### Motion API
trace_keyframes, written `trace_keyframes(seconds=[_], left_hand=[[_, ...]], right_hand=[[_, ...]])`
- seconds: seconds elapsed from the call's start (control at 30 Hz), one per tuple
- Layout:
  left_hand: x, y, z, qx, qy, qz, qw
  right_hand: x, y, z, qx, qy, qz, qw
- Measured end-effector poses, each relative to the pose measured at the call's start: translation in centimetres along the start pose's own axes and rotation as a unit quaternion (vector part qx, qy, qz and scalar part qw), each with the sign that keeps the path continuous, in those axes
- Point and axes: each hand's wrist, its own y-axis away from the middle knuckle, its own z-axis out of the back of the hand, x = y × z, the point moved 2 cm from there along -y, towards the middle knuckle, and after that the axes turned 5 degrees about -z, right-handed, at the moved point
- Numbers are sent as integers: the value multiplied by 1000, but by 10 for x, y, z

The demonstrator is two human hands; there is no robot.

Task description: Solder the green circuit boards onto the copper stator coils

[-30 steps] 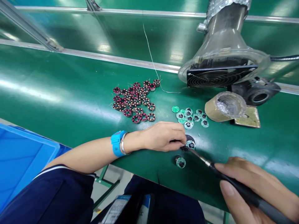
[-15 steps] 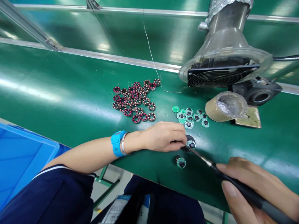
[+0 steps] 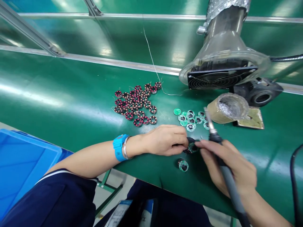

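My left hand (image 3: 167,140) rests on the bench, fingers closed at the edge of a round green circuit board (image 3: 192,147) seated on a dark round base (image 3: 190,140). What lies between those fingertips is hidden. A soldering iron (image 3: 226,176) is gripped in my right hand (image 3: 233,167), its metal tip pointing up and away from me. The right thumb and forefinger reach to the board's right side. Just below sits a coil stator topped with a green board (image 3: 183,165). Several loose round boards (image 3: 190,119) lie beyond my hands.
Several copper-wound stators (image 3: 136,104) are grouped left of the boards. A thin solder wire (image 3: 151,56) hangs down behind them. At the right stand a cardboard cup (image 3: 216,110), a fume hood with fan (image 3: 220,77) and a black cable (image 3: 293,183). A blue crate (image 3: 28,176) is at lower left.
My right hand has moved left to the board, and the soldering iron has swung from pointing at the board to pointing upward. My left hand stays in place.
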Motion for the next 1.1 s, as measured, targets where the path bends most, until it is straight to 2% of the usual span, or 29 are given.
trace_keyframes(seconds=[0.07,0.2,0.3,0.4,0.47,0.57,0.67,0.83,0.93,1.07,1.1], left_hand=[[-1,0,-1,-16,-18,-17,1000],[-6,0,-2,-53,16,0,998],[-11,-2,-3,-65,125,65,988],[-14,-4,-5,-74,223,163,958],[-15,-4,-7,-74,257,223,937],[-15,-4,-7,-65,282,270,918],[-14,-2,-6,-58,295,287,910],[-12,-1,-4,-41,279,300,911],[-13,-3,-3,-33,273,305,912],[-14,-5,-2,-29,267,317,910],[-14,-5,-3,-30,266,318,910]], right_hand=[[-1,-6,-8,35,6,33,999],[-2,-9,-12,28,3,37,999],[-3,-6,-12,25,0,30,999],[-4,-2,-11,15,-15,41,999],[-5,0,-10,12,-33,61,998],[-5,4,-9,12,-38,96,995],[-5,4,-9,13,-18,114,993],[-2,1,-6,35,-13,120,992],[0,0,1,25,-20,93,995],[9,-1,23,-14,-33,36,999],[11,-1,28,-8,-33,21,999]])
